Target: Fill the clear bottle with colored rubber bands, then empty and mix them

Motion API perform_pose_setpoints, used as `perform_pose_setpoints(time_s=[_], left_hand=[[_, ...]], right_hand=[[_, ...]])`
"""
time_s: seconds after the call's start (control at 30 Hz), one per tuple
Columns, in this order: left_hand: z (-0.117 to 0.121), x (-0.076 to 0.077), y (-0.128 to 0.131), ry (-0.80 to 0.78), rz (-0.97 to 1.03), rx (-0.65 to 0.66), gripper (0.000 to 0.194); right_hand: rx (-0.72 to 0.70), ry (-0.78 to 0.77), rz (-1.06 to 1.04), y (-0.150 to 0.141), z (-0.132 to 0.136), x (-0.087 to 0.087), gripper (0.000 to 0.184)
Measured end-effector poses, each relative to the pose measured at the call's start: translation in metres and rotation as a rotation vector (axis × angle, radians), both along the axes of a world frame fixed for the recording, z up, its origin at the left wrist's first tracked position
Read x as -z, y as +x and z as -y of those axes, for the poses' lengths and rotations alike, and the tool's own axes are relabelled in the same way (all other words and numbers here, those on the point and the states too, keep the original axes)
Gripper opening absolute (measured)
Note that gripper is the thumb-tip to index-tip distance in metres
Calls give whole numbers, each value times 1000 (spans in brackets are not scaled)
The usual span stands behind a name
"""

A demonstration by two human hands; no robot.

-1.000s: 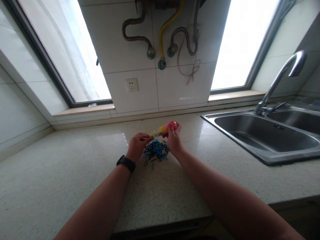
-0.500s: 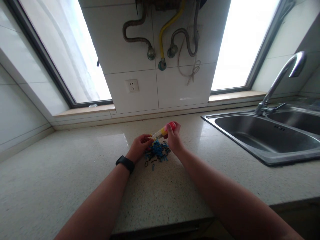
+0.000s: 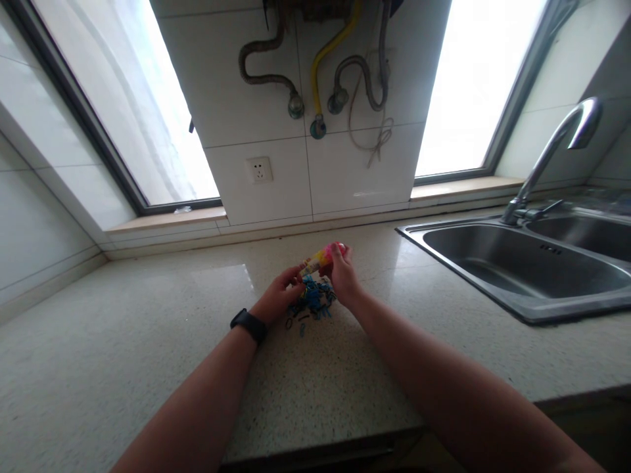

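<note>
pink and yellow show on the tube [image 3: 315, 261], which i see held aslant above the table [image 3: 148, 328], its pink end up in the right hand [image 3: 344, 272] and its paler end down toward the left hand [image 3: 282, 293]. the right hand is closed around it, thumb on top. the left hand has its fingers bent at the lower end, touching it, but i can't tell whether they pinch the tube or something at its mouth. some of the colour may be contents seen through the wall; from here i can't separate that from a printed wrap.

under the tube, on the table, lies a loose pile [image 3: 315, 301] of small blue and black pieces, with a dark ring [image 3: 288, 323] just beside it. the left hand covers part of the pile's edge, and single pieces are too small to make out.

to the right, the steel sink [image 3: 517, 259] has two basins; the farther one is cut off by the edge of my view. a faucet [image 3: 549, 148] rises behind them. a black band [image 3: 249, 326] circles the left wrist.
</note>
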State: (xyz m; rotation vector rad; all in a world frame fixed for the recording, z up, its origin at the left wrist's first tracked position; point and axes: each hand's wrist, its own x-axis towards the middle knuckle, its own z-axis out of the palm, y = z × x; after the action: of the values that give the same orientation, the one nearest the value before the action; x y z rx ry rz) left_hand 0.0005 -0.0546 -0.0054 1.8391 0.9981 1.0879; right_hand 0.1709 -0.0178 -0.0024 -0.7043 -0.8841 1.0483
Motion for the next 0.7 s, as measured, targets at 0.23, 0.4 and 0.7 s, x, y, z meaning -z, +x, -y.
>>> perform_pose_setpoints(time_s=[0.23, 0.4, 0.7], left_hand=[[4, -1, 6, 172, -96, 101, 57], [3, -1, 5, 232, -157, 60, 56], [3, -7, 3, 338, -269, 39, 58]], right_hand=[[-147, 65, 125, -9, 15, -2, 44], [-178, 72, 129, -9, 17, -4, 45], [-172, 84, 139, -7, 13, -2, 44]])
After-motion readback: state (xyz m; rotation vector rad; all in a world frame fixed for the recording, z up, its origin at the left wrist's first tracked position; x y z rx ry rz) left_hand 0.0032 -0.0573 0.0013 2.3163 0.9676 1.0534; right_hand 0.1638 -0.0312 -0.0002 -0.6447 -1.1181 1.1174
